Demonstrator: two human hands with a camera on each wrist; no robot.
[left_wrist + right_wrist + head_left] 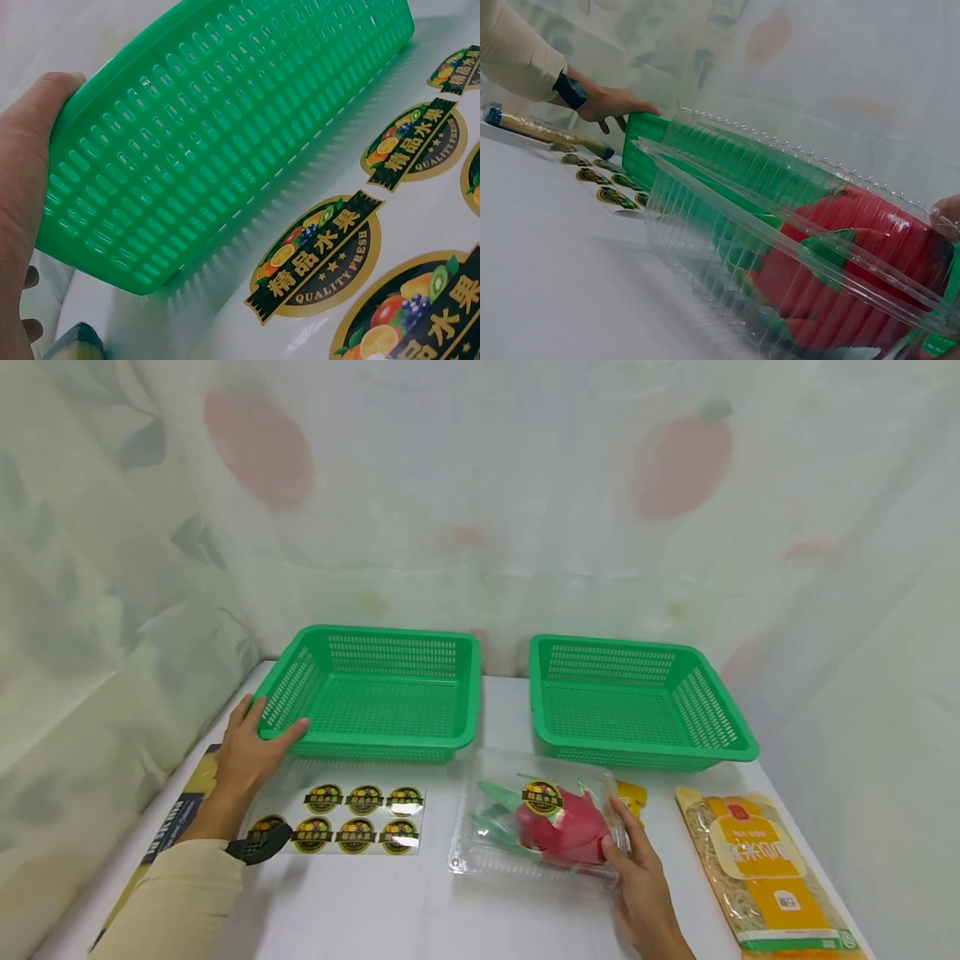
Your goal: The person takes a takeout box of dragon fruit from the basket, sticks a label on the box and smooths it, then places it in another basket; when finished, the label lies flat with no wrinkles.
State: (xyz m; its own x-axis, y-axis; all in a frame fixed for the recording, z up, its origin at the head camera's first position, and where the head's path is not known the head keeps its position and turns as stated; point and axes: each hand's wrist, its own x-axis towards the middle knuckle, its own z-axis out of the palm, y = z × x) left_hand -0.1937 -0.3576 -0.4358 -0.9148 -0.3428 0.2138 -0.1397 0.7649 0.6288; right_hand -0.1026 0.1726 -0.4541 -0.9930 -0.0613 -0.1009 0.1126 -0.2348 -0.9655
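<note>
My right hand [641,885] grips the right side of a clear plastic clamshell box [467,853], thumb on top of it. A red dragon fruit [573,831] with green leaf tips lies inside. On the lid is a round black-and-gold sticker [542,797]. In the right wrist view the lid stands slightly apart from the base along the near side. My left hand [247,756] holds the left front corner of a green basket [390,745], its thumb over the rim in the left wrist view. Below that basket lies a sheet of round fruit stickers [360,837].
A second green basket [645,756] stands at the back right. To the right lies a yellow packet of noodles [757,860]; a small yellow package [633,795] shows partly behind the box. A long dark-and-yellow package [176,818] lies along the left edge. Printed curtains surround the table.
</note>
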